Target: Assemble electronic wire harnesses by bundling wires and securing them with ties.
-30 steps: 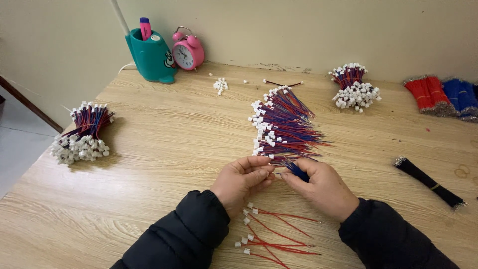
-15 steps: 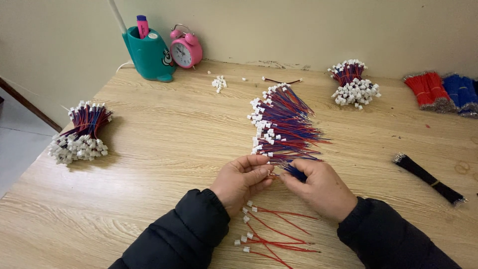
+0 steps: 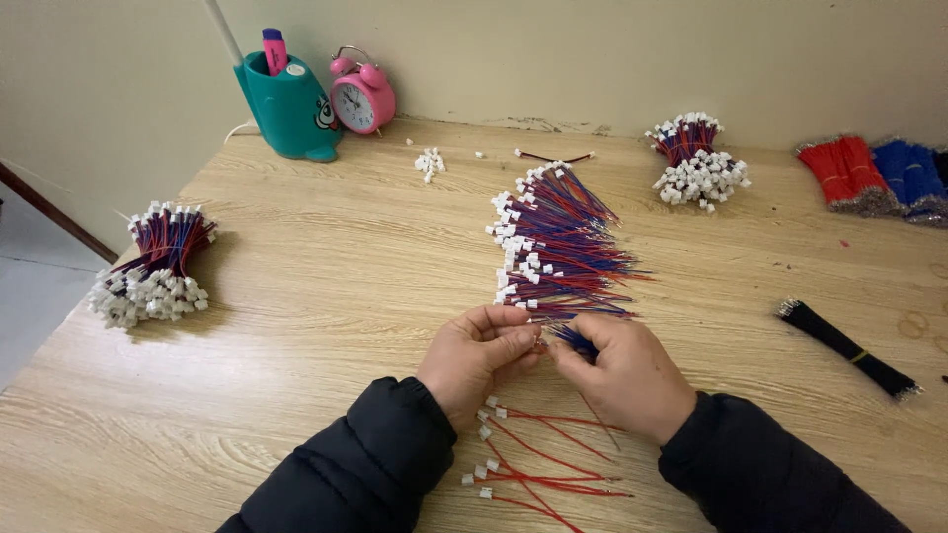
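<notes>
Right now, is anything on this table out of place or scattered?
Only small things: a few loose white connectors lie apart from every bundle, near the pink alarm clock, and one stray wire lies alone beside them. Nothing looks damaged.

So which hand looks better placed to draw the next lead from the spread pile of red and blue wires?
Probably the left hand: its fingertips sit right by the pile's white connector ends, while the right hand already pinches blue wires.
</notes>
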